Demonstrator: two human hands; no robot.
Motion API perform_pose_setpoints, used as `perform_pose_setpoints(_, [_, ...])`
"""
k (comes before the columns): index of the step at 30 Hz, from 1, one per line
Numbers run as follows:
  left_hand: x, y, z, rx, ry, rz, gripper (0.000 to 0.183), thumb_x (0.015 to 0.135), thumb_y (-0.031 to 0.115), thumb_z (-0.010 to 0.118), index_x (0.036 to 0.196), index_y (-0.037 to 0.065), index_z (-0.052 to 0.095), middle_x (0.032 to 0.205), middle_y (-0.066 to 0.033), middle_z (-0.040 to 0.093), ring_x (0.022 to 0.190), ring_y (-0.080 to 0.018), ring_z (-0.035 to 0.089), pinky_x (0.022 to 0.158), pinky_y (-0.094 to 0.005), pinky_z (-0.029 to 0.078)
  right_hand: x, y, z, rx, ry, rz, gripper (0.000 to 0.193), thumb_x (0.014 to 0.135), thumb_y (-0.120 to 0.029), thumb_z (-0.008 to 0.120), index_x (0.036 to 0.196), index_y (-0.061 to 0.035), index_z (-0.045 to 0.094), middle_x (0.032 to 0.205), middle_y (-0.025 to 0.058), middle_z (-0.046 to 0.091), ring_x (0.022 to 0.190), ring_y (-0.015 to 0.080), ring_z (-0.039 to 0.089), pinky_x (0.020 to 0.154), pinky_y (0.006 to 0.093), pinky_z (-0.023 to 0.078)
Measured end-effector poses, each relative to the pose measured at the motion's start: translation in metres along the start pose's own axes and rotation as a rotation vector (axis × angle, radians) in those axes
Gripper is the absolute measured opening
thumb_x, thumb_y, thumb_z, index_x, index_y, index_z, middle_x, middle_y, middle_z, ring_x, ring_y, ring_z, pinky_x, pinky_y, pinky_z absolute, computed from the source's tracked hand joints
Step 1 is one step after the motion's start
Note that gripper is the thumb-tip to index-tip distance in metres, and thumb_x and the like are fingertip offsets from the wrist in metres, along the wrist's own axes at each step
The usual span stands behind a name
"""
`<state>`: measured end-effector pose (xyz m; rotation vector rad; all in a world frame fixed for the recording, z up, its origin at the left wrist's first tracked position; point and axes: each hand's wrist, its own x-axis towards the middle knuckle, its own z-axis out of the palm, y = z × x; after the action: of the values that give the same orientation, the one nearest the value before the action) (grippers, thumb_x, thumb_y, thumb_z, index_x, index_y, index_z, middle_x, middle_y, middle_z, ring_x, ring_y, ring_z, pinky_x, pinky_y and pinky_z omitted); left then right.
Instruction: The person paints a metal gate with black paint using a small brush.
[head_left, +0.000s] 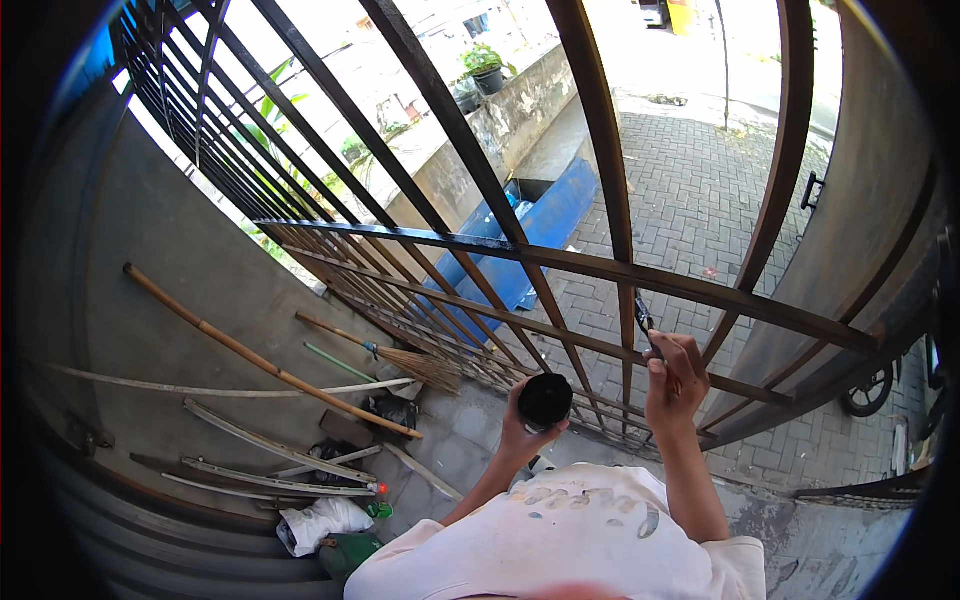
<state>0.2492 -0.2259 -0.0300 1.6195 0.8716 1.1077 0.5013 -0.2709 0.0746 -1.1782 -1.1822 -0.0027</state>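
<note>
My left hand (pixel 516 440) is wrapped round a small round container (pixel 546 402) whose inside looks black, like dark paint. It is held upright in front of my chest, on the near side of a tall barred metal gate (pixel 580 262). My right hand (pixel 678 385) is raised to the right and pinches the handle of a paintbrush (pixel 642 312). The brush's dark tip points up and lies at an upright bar, just below the upper crossbar; whether it touches the metal is hard to tell. Some bars are black, others brownish.
Left, a bamboo pole (pixel 270 350), a twig broom (pixel 420 366) and several strips lean by the grey wall, with bags (pixel 325 522) below. Beyond the gate are a blue bin (pixel 560 215), a potted plant (pixel 486 68) and brick paving (pixel 690 180). A wheel (pixel 868 390) shows right.
</note>
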Motion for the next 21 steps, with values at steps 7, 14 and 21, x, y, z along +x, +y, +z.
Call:
perform_pose_setpoints(7, [-0.005, -0.009, -0.001, -0.051, 0.032, -0.012, 0.088, 0.071, 0.011, 0.092, 0.143, 0.008, 0.041, 0.131, -0.0113, 0.058, 0.123, -0.0213, 0.060, 0.105, -0.0365, 0.050, 0.013, 0.015, 0.020, 0.093, 0.086, -0.031, 0.023, 0.098, -0.006, 0.060, 0.117, 0.0002, 0.070, 0.098, 0.0134, 0.064, 0.082, 0.0191, 0.065, 0.070, 0.0290, 0.052])
perform_pose_setpoints(14, [0.002, -0.011, 0.003, -0.090, 0.017, -0.019, 0.088, 0.071, 0.012, 0.092, 0.143, 0.008, 0.041, 0.133, -0.0110, 0.057, 0.125, -0.0212, 0.058, 0.106, -0.0367, 0.049, 0.050, 0.013, 0.034, 0.177, 0.163, 0.078, 0.017, 0.101, -0.006, 0.058, 0.113, 0.0019, 0.068, 0.100, 0.0116, 0.068, 0.080, 0.0145, 0.065, 0.071, 0.0282, 0.054])
perform_pose_setpoints(21, [0.006, 0.000, 0.002, -0.056, 0.031, 0.018, 0.087, 0.071, 0.010, 0.092, 0.142, 0.008, 0.042, 0.132, -0.0106, 0.058, 0.124, -0.0211, 0.058, 0.107, -0.0363, 0.048, 0.118, 0.013, 0.046, 0.656, 0.338, 0.288, 0.015, 0.100, -0.011, 0.062, 0.103, 0.0028, 0.067, 0.081, 0.0105, 0.071, 0.068, 0.0164, 0.070, 0.061, 0.0297, 0.055])
